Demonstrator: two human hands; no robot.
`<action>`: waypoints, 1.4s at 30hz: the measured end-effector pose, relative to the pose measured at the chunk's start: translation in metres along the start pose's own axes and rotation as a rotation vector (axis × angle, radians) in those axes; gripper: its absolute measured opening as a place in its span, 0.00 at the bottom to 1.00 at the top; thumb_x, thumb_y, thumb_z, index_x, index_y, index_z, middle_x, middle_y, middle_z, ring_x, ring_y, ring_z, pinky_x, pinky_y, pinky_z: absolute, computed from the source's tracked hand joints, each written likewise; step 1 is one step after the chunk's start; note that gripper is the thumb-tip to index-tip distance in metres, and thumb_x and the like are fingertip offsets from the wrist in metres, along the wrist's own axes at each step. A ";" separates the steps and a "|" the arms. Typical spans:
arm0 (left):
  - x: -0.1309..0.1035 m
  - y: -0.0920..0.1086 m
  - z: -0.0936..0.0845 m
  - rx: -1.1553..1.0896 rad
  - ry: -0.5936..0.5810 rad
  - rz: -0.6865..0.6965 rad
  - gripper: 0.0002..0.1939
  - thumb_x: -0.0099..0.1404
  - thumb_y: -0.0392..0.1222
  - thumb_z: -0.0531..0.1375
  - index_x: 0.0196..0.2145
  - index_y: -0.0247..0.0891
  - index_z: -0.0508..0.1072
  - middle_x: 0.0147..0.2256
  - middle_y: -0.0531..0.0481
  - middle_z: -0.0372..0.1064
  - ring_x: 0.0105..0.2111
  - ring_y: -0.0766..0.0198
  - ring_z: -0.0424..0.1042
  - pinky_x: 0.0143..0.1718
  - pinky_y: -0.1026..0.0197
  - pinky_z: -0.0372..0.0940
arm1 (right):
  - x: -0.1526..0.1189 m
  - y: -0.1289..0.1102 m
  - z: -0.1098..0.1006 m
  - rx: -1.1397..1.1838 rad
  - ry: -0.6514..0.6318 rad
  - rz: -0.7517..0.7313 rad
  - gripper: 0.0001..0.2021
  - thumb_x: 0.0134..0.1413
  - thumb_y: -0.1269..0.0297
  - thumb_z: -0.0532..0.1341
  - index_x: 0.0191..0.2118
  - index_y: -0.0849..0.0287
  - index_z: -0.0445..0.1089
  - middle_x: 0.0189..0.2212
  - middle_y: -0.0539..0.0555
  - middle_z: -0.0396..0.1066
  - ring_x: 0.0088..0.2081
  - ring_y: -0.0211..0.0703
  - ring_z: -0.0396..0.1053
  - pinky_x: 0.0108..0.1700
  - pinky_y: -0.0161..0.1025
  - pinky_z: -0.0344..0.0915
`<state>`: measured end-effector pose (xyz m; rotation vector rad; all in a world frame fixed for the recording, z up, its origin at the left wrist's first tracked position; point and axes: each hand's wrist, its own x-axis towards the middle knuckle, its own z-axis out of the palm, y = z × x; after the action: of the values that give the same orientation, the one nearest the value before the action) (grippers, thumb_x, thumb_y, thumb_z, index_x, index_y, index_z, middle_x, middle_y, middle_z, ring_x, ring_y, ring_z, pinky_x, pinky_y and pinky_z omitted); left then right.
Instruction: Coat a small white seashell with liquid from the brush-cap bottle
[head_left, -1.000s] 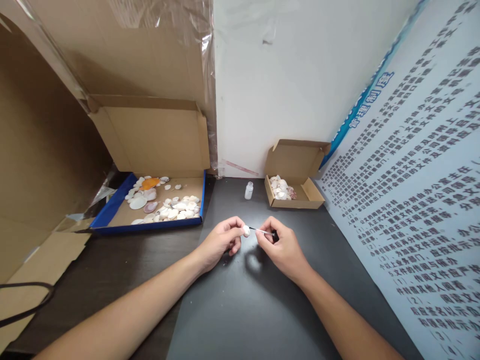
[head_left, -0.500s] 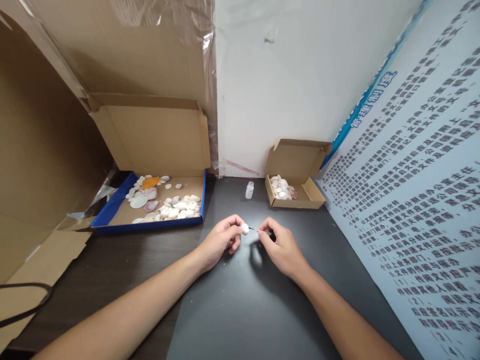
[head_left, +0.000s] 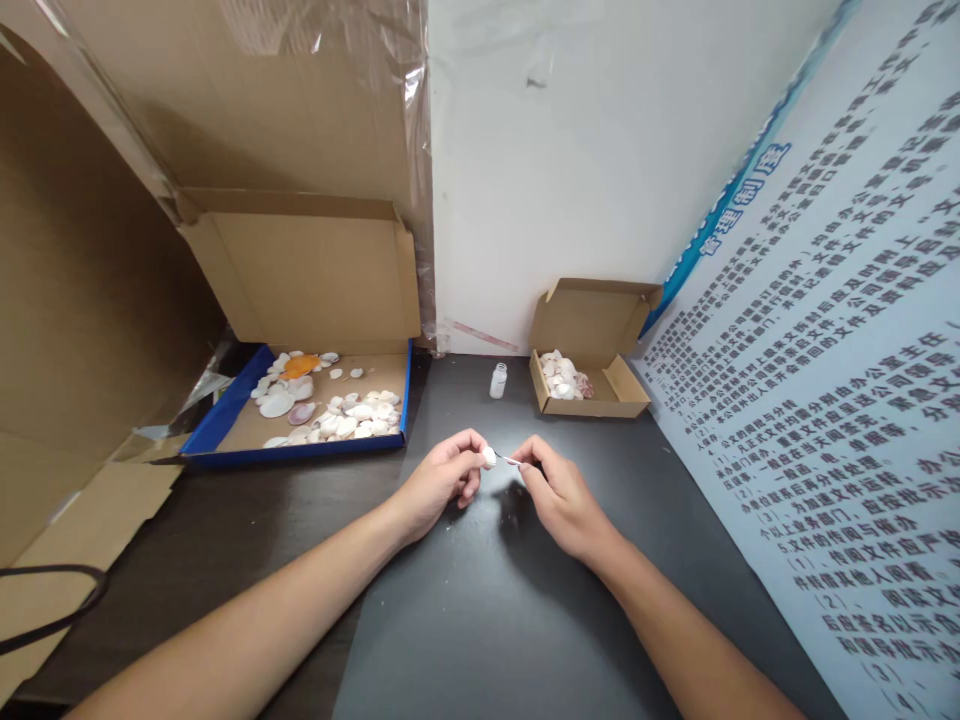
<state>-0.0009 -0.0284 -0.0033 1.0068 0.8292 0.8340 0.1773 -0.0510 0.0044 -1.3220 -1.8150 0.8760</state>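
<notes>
Between thumb and fingertips, my left hand point(head_left: 448, 474) pinches a small white shell point(head_left: 489, 457) above the dark mat. My right hand point(head_left: 559, 490), on the other side of it, is closed on a thin brush-like tool point(head_left: 510, 460). The tool's dark tip points left and reaches the shell's right edge; whether it touches cannot be made out. Beyond the hands stands a small clear bottle point(head_left: 498, 381) with a whitish content and no cap on it.
An open blue-edged box point(head_left: 300, 455) at the left holds many shells. A smaller open cardboard box point(head_left: 592, 407) with shells stands at the back right. A printed board point(head_left: 847, 400) rises on the right, and a black cable point(head_left: 94, 590) lies far left.
My right fingers have shifted their hold on the tool, and its rear part no longer shows beside them. The shell has moved very slightly left. My left hand has stayed nearly still.
</notes>
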 end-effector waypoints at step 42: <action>0.000 -0.001 -0.001 0.053 -0.031 -0.006 0.03 0.59 0.39 0.57 0.30 0.38 0.65 0.15 0.59 0.55 0.15 0.72 0.51 0.17 0.69 0.48 | 0.004 -0.016 -0.004 0.925 -0.122 0.395 0.07 0.44 0.69 0.60 0.30 0.58 0.59 0.18 0.40 0.51 0.18 0.29 0.45 0.22 0.31 0.40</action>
<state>-0.0018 -0.0285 -0.0047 1.0602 0.8314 0.7931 0.1722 -0.0505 0.0204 -1.0025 -0.9674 1.7583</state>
